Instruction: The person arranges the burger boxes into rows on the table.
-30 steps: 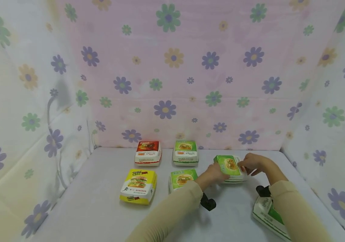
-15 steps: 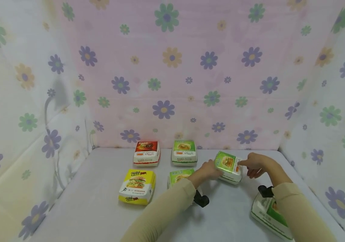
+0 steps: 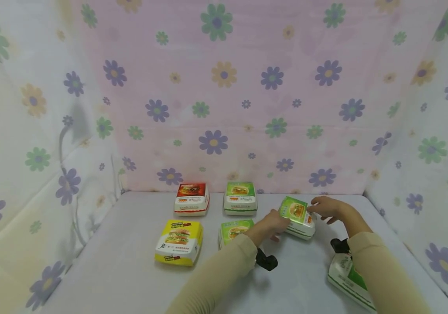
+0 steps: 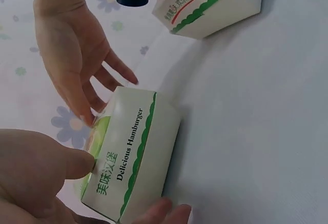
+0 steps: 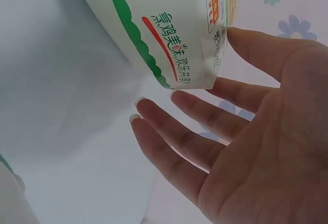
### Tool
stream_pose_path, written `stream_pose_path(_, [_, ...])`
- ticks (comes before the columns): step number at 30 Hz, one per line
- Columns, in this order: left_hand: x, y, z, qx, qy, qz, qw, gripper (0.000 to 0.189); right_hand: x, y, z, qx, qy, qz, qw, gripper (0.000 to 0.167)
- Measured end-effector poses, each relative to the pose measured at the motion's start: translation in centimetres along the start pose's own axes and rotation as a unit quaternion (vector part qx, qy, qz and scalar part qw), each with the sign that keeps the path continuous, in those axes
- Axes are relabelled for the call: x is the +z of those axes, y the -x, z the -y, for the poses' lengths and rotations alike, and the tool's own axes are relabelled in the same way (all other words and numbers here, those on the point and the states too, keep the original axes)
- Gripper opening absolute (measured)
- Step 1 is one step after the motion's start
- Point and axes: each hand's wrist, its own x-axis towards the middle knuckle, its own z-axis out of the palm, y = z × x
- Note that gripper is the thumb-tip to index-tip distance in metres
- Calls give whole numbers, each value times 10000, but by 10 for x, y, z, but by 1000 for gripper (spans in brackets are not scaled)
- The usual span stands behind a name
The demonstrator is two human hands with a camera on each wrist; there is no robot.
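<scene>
A green-and-white hamburger box (image 3: pixel 297 211) stands slightly turned on the right half of the table. My left hand (image 3: pixel 268 225) holds its left end; in the left wrist view the thumb (image 4: pixel 79 163) lies on the lid edge and fingertips show at the bottom side. At the opposite end is my right hand (image 3: pixel 335 210), its fingers loosely extended. The right wrist view has its thumb tip (image 5: pixel 237 38) touching the box's upper edge, the other fingers spread beside the corner. Part of another green-and-white box (image 3: pixel 351 277) is covered by my right sleeve.
A red box (image 3: pixel 191 199) and a green box (image 3: pixel 241 199) stand along the back. Nearer are a yellow box (image 3: pixel 179 242) and another green box (image 3: pixel 231 231), partly behind my left sleeve. Flowered cloth walls (image 3: pixel 224 109) enclose the white table (image 3: pixel 102 261).
The box has turned clockwise and its lid faces me more. My right fingers, earlier around its right end, have loosened and spread. The left hand has shifted slightly left.
</scene>
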Motion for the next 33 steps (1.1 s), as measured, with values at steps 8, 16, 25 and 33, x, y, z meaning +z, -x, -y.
stream_pose_path(8, [6, -15, 0, 131, -12, -114, 9998, 66, 1, 12, 3, -13, 278, -24, 9996, 59])
stream_pose_path(16, [5, -28, -2, 392, -31, -413, 9984, 52, 6, 20, 2, 190, 633, -3, 9978, 47])
stream_pose_path(25, [-2, -13, -1, 227, -353, -132, 9990, 64, 0, 27, 5, 153, 681, 57, 9975, 56])
stream_pose_path(33, [3, 6, -1, 184, -233, 345, 9990, 56, 4, 20, -3, 208, 302, 153, 9992, 64])
